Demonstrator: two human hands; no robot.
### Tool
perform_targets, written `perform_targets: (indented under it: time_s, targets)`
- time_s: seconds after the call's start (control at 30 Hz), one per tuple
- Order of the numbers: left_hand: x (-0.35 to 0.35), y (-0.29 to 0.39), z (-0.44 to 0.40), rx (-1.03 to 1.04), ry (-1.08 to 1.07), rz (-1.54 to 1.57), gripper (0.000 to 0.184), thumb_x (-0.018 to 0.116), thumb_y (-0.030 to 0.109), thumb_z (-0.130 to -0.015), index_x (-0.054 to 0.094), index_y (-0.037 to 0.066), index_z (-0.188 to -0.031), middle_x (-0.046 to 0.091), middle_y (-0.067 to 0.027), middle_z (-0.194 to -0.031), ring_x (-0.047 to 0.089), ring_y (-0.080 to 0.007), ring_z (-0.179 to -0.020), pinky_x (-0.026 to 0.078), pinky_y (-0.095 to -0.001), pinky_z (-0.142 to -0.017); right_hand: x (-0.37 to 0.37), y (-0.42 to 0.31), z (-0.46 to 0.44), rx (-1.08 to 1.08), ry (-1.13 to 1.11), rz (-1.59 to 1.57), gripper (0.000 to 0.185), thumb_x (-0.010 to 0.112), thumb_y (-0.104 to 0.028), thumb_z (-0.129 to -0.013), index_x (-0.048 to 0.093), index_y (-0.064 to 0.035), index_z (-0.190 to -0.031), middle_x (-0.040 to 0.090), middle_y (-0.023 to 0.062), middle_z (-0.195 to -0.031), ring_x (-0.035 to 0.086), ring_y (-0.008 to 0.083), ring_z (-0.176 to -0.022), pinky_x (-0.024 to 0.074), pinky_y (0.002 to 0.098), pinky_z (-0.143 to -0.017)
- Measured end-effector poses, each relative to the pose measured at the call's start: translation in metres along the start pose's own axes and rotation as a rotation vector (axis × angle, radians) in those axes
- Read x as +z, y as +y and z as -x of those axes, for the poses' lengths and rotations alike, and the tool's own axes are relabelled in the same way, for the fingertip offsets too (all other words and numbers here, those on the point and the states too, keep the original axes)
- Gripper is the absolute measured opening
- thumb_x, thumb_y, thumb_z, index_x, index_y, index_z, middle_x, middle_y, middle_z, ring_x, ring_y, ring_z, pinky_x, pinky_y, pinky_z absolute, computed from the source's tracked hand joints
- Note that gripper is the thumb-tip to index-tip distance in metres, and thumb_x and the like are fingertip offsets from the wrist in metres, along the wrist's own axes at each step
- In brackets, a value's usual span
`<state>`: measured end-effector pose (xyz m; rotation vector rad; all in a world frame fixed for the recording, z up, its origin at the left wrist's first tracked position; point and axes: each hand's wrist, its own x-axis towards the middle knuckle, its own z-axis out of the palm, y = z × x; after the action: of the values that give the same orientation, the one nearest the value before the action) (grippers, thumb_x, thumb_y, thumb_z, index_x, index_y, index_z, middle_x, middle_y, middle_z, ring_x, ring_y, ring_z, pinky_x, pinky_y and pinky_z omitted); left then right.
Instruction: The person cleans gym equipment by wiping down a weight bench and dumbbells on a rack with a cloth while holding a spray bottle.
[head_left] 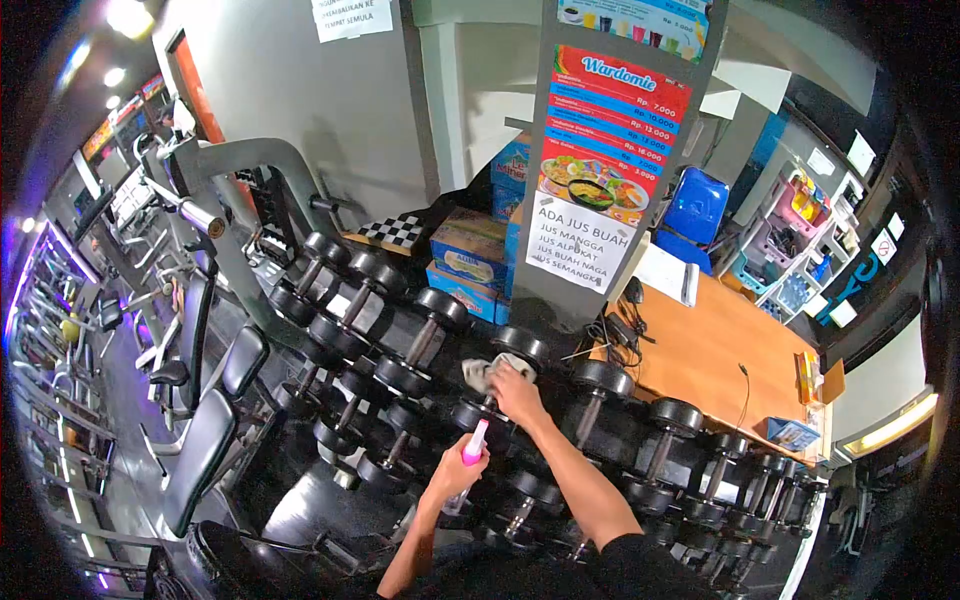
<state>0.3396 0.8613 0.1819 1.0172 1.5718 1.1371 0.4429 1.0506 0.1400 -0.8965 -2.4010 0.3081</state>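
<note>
My left hand (462,468) is wrapped round a spray bottle (477,442) with a pink and white trigger head; its clear body shows partly below the hand. My right hand (516,393) grips a pale grey cloth (482,374) and presses it against a black dumbbell (522,345) on the rack. That dumbbell's handle is mostly hidden behind the hand and cloth. On its left lies another dumbbell (423,343), and on its right a further one (592,418) with a bare metal handle.
Several more dumbbells (660,455) fill the rack's two tiers. Behind stands a grey pillar (560,300) with menu posters (615,130). A wooden desk (720,340) with cables (622,335) is at right. Cardboard boxes (465,260) sit behind the rack; padded benches (205,450) stand left.
</note>
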Motion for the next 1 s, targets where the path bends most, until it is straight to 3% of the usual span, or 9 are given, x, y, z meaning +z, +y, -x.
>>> perform_targets:
  time_s: [0.17, 0.37, 0.5, 0.57, 0.63, 0.7, 0.77, 0.83, 1.0]
  targets:
    - [-0.011, -0.002, 0.018, -0.063, 0.004, 0.06, 0.02, 0.064, 0.007, -0.081, 0.056, 0.004, -0.098, 0.062, -0.0025, -0.081, 0.06, -0.0111, -0.064, 0.051, -0.0264, -0.056, -0.004, -0.021, 0.003, 0.131, -0.149, -0.033, 0.031, 0.06, -0.017, -0.083, 0.062, -0.0133, -0.114, 0.062, 0.0145, -0.115, 0.059, 0.0318, -0.107, 0.0487, 0.0398, -0.09]
    - [-0.02, -0.006, 0.023, -0.065, 0.017, 0.107, 0.02, 0.063, 0.007, -0.081, 0.056, 0.005, -0.099, 0.062, -0.0017, -0.082, 0.058, -0.0102, -0.062, 0.05, -0.0264, -0.055, -0.02, -0.018, 0.009, 0.291, -0.386, -0.307, 0.031, 0.057, -0.032, -0.088, 0.058, -0.004, -0.101, 0.064, 0.0194, -0.097, 0.063, 0.0373, -0.089, 0.0486, 0.0454, -0.073]
    - [-0.033, 0.01, 0.027, -0.054, 0.031, 0.058, 0.023, 0.064, 0.007, -0.081, 0.056, 0.004, -0.102, 0.062, -0.0025, -0.083, 0.058, -0.0103, -0.062, 0.05, -0.0267, -0.056, -0.011, 0.034, -0.018, 0.357, -0.776, -0.429, 0.037, 0.052, -0.04, -0.092, 0.057, -0.0041, -0.097, 0.064, 0.0244, -0.092, 0.063, 0.0399, -0.087, 0.0483, 0.0468, -0.071]
    - [-0.035, 0.01, 0.027, 0.007, 0.008, 0.097, 0.029, 0.066, 0.007, -0.081, 0.056, 0.002, -0.108, 0.063, -0.0033, -0.089, 0.058, -0.0103, -0.064, 0.05, -0.0266, -0.057, -0.04, 0.01, -0.039, 0.337, -0.625, -0.27, 0.033, 0.05, -0.035, -0.094, 0.06, -0.0036, -0.097, 0.066, 0.0206, -0.086, 0.065, 0.0342, -0.079, 0.0495, 0.0405, -0.069]
    - [-0.034, 0.004, 0.023, 0.008, 0.008, 0.128, 0.031, 0.066, 0.008, -0.082, 0.055, 0.002, -0.111, 0.063, -0.0035, -0.093, 0.059, -0.0103, -0.065, 0.051, -0.0264, -0.058, -0.045, -0.016, -0.049, 0.385, -0.44, -0.187, 0.028, 0.055, -0.03, -0.09, 0.06, -0.0035, -0.094, 0.065, 0.0219, -0.089, 0.064, 0.0381, -0.081, 0.0495, 0.0429, -0.07]
    - [-0.033, 0.002, 0.02, 0.011, 0.0, 0.151, 0.033, 0.067, 0.008, -0.082, 0.055, 0.002, -0.113, 0.063, -0.0037, -0.097, 0.059, -0.0102, -0.067, 0.051, -0.0261, -0.058, -0.02, -0.02, -0.044, 0.193, -0.289, 0.068, 0.027, 0.059, -0.03, -0.086, 0.063, -0.0041, -0.091, 0.066, 0.0198, -0.092, 0.064, 0.0361, -0.084, 0.0501, 0.0444, -0.073]
    - [-0.035, 0.007, 0.02, 0.007, 0.032, 0.235, 0.031, 0.066, 0.008, -0.083, 0.055, 0.002, -0.112, 0.063, -0.004, -0.102, 0.059, -0.0105, -0.068, 0.051, -0.0256, -0.058, 0.005, -0.021, -0.023, -0.184, -0.118, 0.306, 0.023, 0.06, -0.026, -0.084, 0.067, -0.0051, -0.09, 0.068, 0.0116, -0.098, 0.059, 0.0297, -0.104, 0.0428, 0.044, -0.094]
    - [-0.04, 0.015, 0.023, 0.028, 0.033, 0.248, 0.032, 0.066, 0.007, -0.083, 0.055, 0.002, -0.112, 0.063, -0.0042, -0.102, 0.059, -0.0103, -0.067, 0.051, -0.0256, -0.058, 0.016, -0.014, -0.016, -0.066, -0.168, 0.112, 0.025, 0.059, -0.027, -0.085, 0.067, -0.0074, -0.098, 0.066, 0.0114, -0.108, 0.053, 0.0274, -0.117, 0.0389, 0.0404, -0.101]
    - [-0.045, 0.018, 0.018, 0.012, 0.029, 0.335, 0.038, 0.066, 0.003, -0.083, 0.05, 0.002, -0.117, 0.064, -0.0045, -0.102, 0.057, -0.0091, -0.065, 0.049, -0.0251, -0.056, 0.009, -0.011, -0.006, 0.087, -0.246, -0.044, 0.027, 0.058, -0.028, -0.087, 0.065, -0.0076, -0.104, 0.065, 0.0136, -0.109, 0.056, 0.0304, -0.112, 0.0416, 0.0405, -0.098]
